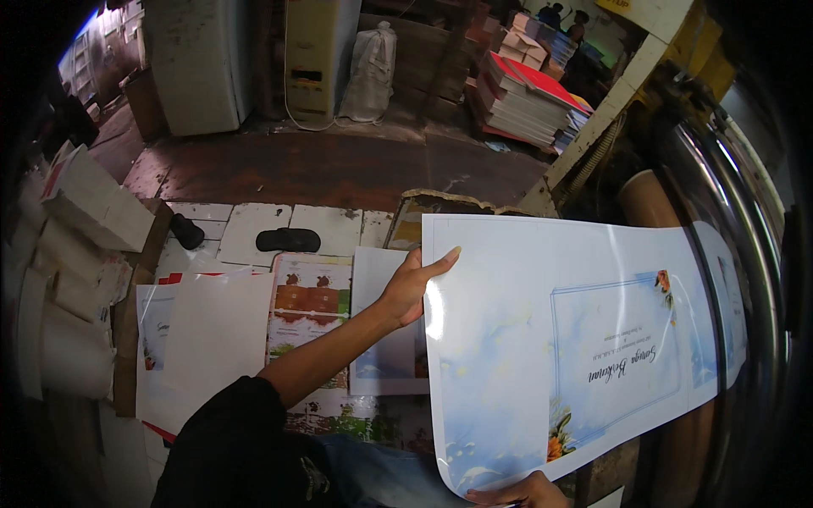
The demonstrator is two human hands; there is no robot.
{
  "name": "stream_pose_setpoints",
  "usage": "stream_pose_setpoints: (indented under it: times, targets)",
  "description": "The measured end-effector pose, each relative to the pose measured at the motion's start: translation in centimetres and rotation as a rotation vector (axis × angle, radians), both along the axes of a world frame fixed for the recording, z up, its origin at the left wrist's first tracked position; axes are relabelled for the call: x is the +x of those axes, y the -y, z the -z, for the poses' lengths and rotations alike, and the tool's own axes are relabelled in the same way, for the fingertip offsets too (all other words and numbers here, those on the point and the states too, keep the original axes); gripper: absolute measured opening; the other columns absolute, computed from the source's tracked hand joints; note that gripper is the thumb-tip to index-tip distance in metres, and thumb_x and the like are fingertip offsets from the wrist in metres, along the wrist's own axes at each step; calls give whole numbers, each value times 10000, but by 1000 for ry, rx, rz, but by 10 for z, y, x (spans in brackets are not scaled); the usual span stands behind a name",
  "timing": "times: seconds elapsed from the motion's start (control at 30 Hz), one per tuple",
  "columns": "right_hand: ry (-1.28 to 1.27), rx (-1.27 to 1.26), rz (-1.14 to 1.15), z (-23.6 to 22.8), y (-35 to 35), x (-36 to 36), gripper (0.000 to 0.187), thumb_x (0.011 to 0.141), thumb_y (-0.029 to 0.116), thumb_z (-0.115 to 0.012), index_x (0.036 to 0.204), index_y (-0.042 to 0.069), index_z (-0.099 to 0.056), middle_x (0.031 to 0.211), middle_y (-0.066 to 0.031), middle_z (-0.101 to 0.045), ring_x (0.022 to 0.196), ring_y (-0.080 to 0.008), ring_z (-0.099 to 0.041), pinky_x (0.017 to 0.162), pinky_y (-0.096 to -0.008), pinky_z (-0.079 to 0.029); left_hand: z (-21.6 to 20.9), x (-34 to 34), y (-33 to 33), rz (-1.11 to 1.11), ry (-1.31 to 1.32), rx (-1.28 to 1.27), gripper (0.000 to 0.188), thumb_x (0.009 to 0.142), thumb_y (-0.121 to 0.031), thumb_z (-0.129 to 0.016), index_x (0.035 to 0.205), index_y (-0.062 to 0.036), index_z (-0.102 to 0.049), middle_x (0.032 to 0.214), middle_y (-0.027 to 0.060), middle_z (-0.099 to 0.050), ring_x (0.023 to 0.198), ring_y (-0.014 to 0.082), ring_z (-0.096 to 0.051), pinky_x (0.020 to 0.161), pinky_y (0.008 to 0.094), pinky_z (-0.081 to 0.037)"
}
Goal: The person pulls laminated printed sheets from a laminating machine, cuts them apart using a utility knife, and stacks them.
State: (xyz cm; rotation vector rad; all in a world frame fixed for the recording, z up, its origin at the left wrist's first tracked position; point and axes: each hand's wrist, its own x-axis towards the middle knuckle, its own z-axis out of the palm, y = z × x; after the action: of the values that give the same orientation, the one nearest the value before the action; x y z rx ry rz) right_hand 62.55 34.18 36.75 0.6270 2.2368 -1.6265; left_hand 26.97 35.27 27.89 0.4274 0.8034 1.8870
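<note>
A large glossy printed sheet (525, 339), pale blue with flower corners and a framed panel, stretches from the middle to the right. My left hand (412, 284) grips its upper left edge, thumb lying on the sheet. At the bottom edge my right hand (515, 493) holds the sheet's near corner, fingers partly cut off by the frame. The sheet's right end runs onto a shiny metal roller (728, 220) of a machine.
Printed sheets (309, 309) and white paper (207, 339) lie spread on the floor at left. White paper stacks (93, 207) stand at far left. Two dark slippers (288, 240) rest on the tiles. Stacked books (525, 97) and a white sack (373, 72) are behind.
</note>
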Motion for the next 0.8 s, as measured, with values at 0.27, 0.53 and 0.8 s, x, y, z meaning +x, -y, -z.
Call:
stream_pose_setpoints:
  times: [0.27,0.53,0.8]
  targets:
    - [-195,14,-213,31,6,-27,231,878,214,-664,1027,46,-720,784,-102,-699,567,-186,-600,536,-298,-473,65,53,83,315,-138,-311,605,846,-262,-741,1279,26,-432,1162,158,-573,1040,232,-592,856,369,-529]
    - [-422,40,196,19,-36,-3,330,889,211,-677,1186,71,-652,722,-110,-656,605,-152,-613,567,-286,-477,83,62,126,430,-168,-484,603,834,-122,-735,1303,12,-381,1148,129,-560,1057,235,-584,934,380,-480]
    - [-574,691,1763,42,-113,111,329,965,238,-579,1166,-22,-598,722,-53,-629,452,-59,-474,388,-214,-357,109,8,151,491,-78,-530,690,832,-31,-707,1362,18,-267,1233,161,-507,1137,252,-543,957,404,-472]
